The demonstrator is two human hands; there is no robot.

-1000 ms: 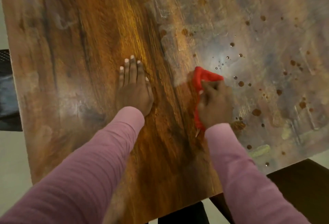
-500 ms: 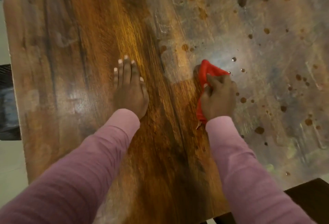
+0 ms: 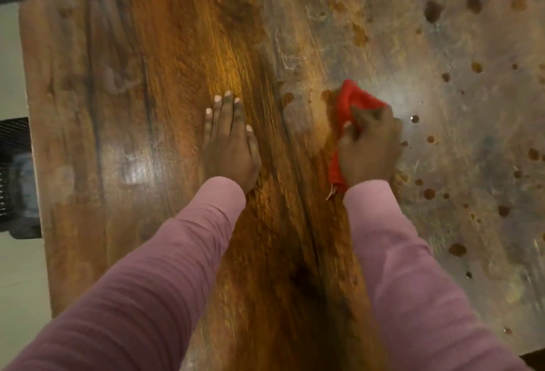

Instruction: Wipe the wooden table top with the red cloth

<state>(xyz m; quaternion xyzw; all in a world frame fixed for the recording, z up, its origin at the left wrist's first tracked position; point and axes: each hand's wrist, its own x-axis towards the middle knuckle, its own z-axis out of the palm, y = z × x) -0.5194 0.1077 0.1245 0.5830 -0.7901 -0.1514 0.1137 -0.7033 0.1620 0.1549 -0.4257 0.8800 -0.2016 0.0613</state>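
Right hand fingers clenched on red cloth, mostly hidden; left hand flat on table, fingers together.

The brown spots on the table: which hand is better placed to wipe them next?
Right. The right hand already grips the red cloth beside the spots; the left hand lies flat, away from them.

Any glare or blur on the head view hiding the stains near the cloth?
Head view: a bright glare patch sits on the table top just right of the red cloth, washing out stains there; the right hand looks slightly motion-blurred; a second sheen lies left of the left hand.
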